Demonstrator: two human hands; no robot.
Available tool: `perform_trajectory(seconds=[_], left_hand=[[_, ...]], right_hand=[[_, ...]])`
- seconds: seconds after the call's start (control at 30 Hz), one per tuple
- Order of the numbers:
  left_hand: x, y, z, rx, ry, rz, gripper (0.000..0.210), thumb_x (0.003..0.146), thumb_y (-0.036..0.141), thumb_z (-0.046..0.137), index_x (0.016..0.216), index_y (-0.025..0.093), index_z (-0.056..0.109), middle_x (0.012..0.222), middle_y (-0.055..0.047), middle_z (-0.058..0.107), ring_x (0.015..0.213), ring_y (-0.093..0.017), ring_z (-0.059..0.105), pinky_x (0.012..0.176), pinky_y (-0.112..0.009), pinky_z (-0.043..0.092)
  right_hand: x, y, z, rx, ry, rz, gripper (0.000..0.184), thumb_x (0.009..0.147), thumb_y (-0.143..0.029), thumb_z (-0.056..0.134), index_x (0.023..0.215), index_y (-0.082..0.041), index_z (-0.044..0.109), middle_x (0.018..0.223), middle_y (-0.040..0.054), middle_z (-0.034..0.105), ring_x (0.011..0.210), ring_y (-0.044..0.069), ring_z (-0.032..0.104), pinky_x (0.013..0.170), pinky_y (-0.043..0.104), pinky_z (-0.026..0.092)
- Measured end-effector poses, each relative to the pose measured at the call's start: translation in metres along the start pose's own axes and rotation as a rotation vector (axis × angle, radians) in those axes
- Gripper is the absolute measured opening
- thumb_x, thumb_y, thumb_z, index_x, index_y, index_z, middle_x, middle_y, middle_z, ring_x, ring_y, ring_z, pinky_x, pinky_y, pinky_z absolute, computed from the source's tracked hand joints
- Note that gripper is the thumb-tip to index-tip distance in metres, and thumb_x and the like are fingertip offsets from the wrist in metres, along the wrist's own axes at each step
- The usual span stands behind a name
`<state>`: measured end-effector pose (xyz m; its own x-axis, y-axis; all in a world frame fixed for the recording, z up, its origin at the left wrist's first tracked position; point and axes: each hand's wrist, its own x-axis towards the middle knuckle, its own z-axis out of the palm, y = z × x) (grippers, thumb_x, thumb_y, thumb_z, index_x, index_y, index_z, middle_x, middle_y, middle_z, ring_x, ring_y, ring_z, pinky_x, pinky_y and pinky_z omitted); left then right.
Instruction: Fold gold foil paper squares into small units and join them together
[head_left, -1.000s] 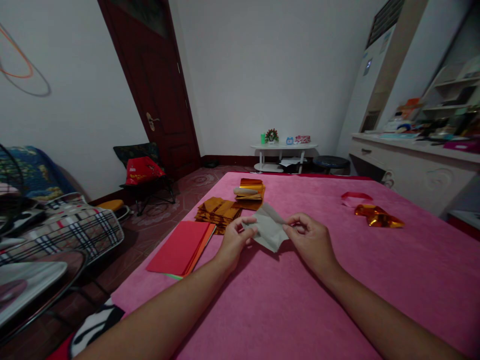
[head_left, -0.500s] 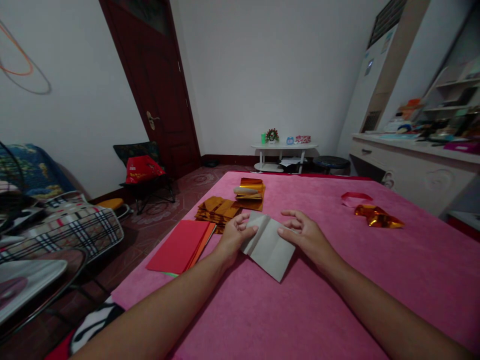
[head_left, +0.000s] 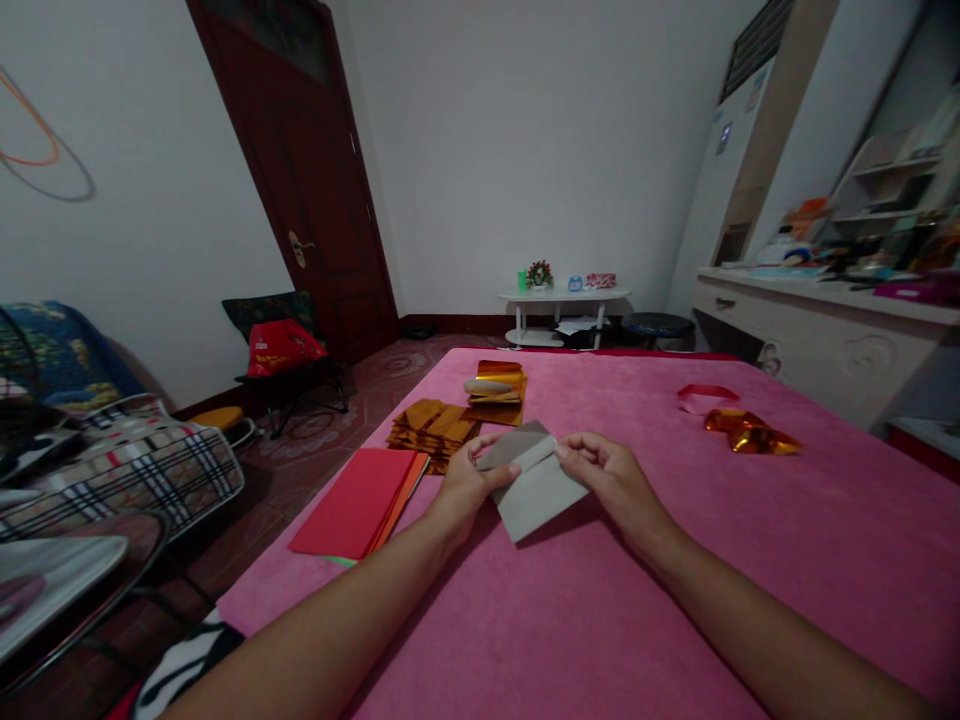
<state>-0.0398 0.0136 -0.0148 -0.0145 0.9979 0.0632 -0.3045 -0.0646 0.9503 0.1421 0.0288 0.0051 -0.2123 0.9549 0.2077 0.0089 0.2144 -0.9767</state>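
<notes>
Between both hands is a creased sheet of grey paper, with a raised fold across its upper part. My left hand grips its left edge, thumb on top and fingers underneath. At the upper right edge, my right hand pinches the paper near the end of the fold. Just beyond my left hand lies a stack of folded gold-brown papers. Behind that sits a small pile of shiny gold paper with a greyish oval object on it.
Red and orange sheets lie at the left edge of the pink-covered table. A pink ribbon loop and a crumpled gold foil strip rest on the right. A red bag stands on a chair beyond.
The grey paper has been turned, so its fold now slants up to the right. My right hand's fingers have closed from a looser hold into a pinch on the edge.
</notes>
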Motion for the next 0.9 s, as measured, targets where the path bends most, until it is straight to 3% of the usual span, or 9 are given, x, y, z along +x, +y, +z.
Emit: perform_trajectory(seconds=[0.17, 0.27, 0.37, 0.43, 0.5, 0.6, 0.7, 0.77, 0.9], left_hand=[[0.002, 0.0, 0.0, 0.273, -0.062, 0.008, 0.067, 0.054, 0.023, 0.081, 0.114, 0.013, 0.055, 0.075, -0.002, 0.066, 0.061, -0.012, 0.058, 0.056, -0.021, 0.044], [0.007, -0.007, -0.002, 0.407, -0.051, 0.057, 0.058, 0.059, 0.025, 0.076, 0.112, 0.013, 0.056, 0.072, -0.001, 0.064, 0.061, -0.013, 0.058, 0.056, -0.022, 0.044], [0.011, -0.011, -0.007, 0.694, -0.037, 0.183, 0.053, 0.065, 0.021, 0.071, 0.114, 0.017, 0.054, 0.068, 0.002, 0.06, 0.059, -0.012, 0.057, 0.057, -0.024, 0.045], [0.01, -0.009, -0.008, 0.942, -0.033, 0.34, 0.058, 0.062, 0.018, 0.073, 0.116, 0.021, 0.053, 0.081, 0.0, 0.062, 0.069, -0.015, 0.058, 0.067, -0.028, 0.047], [0.006, -0.004, -0.006, 1.137, -0.017, 0.523, 0.061, 0.06, 0.016, 0.075, 0.116, 0.024, 0.052, 0.106, -0.004, 0.059, 0.094, -0.02, 0.056, 0.082, -0.035, 0.045], [-0.001, 0.001, 0.0, 1.329, -0.033, 0.705, 0.045, 0.067, 0.015, 0.069, 0.11, 0.023, 0.057, 0.127, -0.008, 0.048, 0.117, -0.027, 0.043, 0.094, -0.042, 0.037], [-0.004, -0.003, 0.002, 1.403, -0.292, 0.703, 0.023, 0.077, 0.01, 0.055, 0.095, 0.021, 0.064, 0.106, -0.007, 0.06, 0.099, -0.021, 0.054, 0.087, -0.036, 0.041], [-0.004, -0.005, 0.001, 1.379, -0.439, 0.64, 0.027, 0.076, 0.006, 0.048, 0.09, 0.02, 0.067, 0.09, -0.005, 0.064, 0.086, -0.018, 0.057, 0.08, -0.03, 0.044], [-0.005, 0.004, -0.006, 1.319, -0.507, 0.54, 0.042, 0.065, 0.004, 0.05, 0.101, 0.019, 0.067, 0.095, -0.006, 0.063, 0.089, -0.019, 0.057, 0.079, -0.027, 0.045]], right_hand=[[0.003, 0.007, -0.003, -0.069, -0.016, 0.065, 0.033, 0.066, -0.032, 0.067, 0.091, -0.016, 0.053, 0.066, -0.001, 0.06, 0.053, 0.013, 0.055, 0.047, 0.023, 0.04], [0.008, 0.021, -0.011, -0.241, 0.009, 0.069, 0.029, 0.065, -0.024, 0.065, 0.089, -0.017, 0.051, 0.062, -0.0029, 0.057, 0.052, 0.013, 0.054, 0.047, 0.023, 0.038], [0.012, 0.033, -0.02, -0.485, 0.035, 0.029, 0.023, 0.065, -0.02, 0.063, 0.085, -0.019, 0.051, 0.062, -0.0028, 0.057, 0.054, 0.013, 0.054, 0.05, 0.024, 0.037], [0.011, 0.035, -0.024, -0.682, 0.063, -0.008, 0.019, 0.064, -0.018, 0.063, 0.079, -0.02, 0.051, 0.063, -0.003, 0.056, 0.056, 0.013, 0.053, 0.051, 0.024, 0.035], [0.009, 0.033, -0.023, -0.871, 0.089, -0.07, 0.017, 0.063, -0.017, 0.065, 0.072, -0.02, 0.051, 0.066, -0.0021, 0.056, 0.06, 0.013, 0.052, 0.053, 0.024, 0.033], [0.004, 0.025, -0.021, -1.037, 0.076, -0.186, 0.011, 0.064, -0.015, 0.064, 0.065, -0.02, 0.054, 0.076, 0.0003, 0.056, 0.071, 0.015, 0.052, 0.059, 0.025, 0.033], [0.001, 0.018, -0.026, -0.992, -0.105, -0.225, 0.016, 0.068, -0.006, 0.053, 0.068, -0.02, 0.06, 0.079, 0.0018, 0.056, 0.079, 0.016, 0.053, 0.067, 0.026, 0.037], [0.001, 0.012, -0.037, -0.86, -0.31, -0.208, 0.027, 0.069, -0.002, 0.046, 0.076, -0.02, 0.065, 0.082, 0.0021, 0.058, 0.081, 0.015, 0.055, 0.071, 0.026, 0.04], [0.0, -0.004, -0.063, -0.615, -0.734, -0.167, 0.041, 0.066, -0.008, 0.058, 0.103, -0.023, 0.066, 0.108, 0.0025, 0.056, 0.104, 0.018, 0.052, 0.092, 0.03, 0.038]])
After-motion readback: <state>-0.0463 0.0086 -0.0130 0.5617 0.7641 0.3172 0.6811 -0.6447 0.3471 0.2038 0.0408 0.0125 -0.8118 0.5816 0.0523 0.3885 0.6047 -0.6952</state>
